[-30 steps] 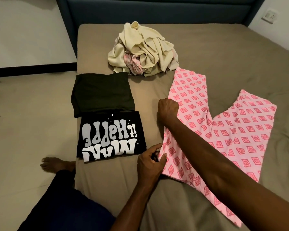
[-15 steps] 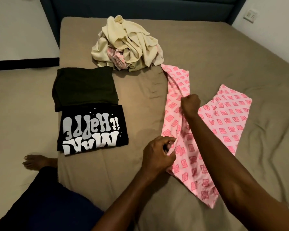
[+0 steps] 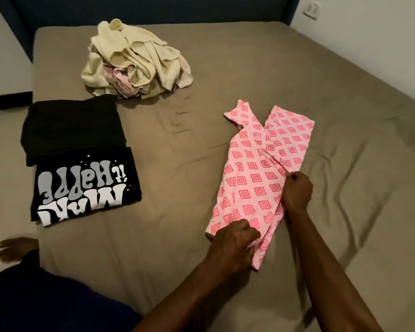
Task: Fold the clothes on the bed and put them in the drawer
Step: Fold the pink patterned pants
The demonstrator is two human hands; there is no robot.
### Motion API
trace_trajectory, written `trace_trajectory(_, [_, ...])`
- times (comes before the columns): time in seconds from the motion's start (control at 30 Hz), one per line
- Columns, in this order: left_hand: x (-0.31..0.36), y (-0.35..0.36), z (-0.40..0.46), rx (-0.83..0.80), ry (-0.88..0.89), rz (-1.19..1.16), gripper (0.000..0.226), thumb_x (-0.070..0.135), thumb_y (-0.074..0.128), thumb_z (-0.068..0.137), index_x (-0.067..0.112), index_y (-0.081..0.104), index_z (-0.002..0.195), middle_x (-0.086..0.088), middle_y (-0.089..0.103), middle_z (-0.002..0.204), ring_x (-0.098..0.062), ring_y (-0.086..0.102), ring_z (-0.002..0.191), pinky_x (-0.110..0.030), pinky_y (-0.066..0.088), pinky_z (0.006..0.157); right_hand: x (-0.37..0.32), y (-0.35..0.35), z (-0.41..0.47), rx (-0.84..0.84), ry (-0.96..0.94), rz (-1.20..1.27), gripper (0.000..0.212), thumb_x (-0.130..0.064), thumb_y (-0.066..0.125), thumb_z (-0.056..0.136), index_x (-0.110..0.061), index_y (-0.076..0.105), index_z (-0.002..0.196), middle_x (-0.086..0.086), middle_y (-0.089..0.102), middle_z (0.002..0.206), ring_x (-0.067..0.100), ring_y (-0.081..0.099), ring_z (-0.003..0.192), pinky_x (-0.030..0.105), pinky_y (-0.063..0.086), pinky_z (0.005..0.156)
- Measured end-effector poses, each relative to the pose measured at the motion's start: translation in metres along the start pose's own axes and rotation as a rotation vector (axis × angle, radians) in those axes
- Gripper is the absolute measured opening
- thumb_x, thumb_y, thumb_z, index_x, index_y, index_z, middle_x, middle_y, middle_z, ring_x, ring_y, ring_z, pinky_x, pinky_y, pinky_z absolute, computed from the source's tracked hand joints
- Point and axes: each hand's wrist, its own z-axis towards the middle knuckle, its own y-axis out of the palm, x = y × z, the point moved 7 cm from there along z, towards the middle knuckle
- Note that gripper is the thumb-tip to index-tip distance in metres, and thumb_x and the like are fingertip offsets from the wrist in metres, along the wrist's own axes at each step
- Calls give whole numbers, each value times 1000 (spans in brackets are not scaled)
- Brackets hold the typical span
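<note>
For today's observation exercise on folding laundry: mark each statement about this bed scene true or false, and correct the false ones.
1. Both hands hold the pink patterned trousers. True: left hand, right hand.
2. The black printed T-shirt lies unfolded. False: it is folded.
3. A heap of cream clothes sits near the headboard. True.
4. The dark folded garment lies right of the trousers. False: it lies left.

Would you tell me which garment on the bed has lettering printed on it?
The folded black T-shirt nearest the bed's left edge; the others show no lettering.
</note>
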Motion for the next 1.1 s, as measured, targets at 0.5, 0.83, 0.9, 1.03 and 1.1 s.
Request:
trace_trajectory(0.5, [22,34,-11,-107,51,116,24,34,53,98,20,71,106,-2,61,100,-23,59,91,-38,50,69,24,0,-5,121,-55,-18,12,-18,62,97,-7,65,92,15,67,94,35,63,85,41,48,71])
trace_trajectory(0.83, [-73,-44,-33,161,-647,89,58,83,50,82,26,56,92,9,64,89,-13,61,75,-30,46,62,23,-27,-85,79,74,-49,23,-31,61,99,-9,57,104,15,63,108,38,63,97,44,49,79])
trace_trajectory(0.9, [-80,-38,-27,56,-664,78,59,80,60,80,22,57,91,6,65,90,-16,61,78,-30,41,63,22,-34,-113,31,147,-45,25,-35,58,100,-11,56,104,14,67,105,38,65,95,43,50,78])
trace_trajectory(1.03, [-84,-32,-16,-13,-681,81,51,71,69,79,22,58,86,4,66,88,-20,64,80,-31,39,62,3,-43,-164,-73,130,-123,33,-41,56,102,-10,52,112,16,70,106,39,67,93,40,48,74])
trace_trajectory(1.1, [-84,-33,-13,13,-699,3,42,63,74,80,24,58,80,5,66,84,-18,63,76,-30,39,60,-6,-42,-188,-121,121,-145,37,-41,58,101,-11,47,120,17,70,112,39,68,96,40,49,76])
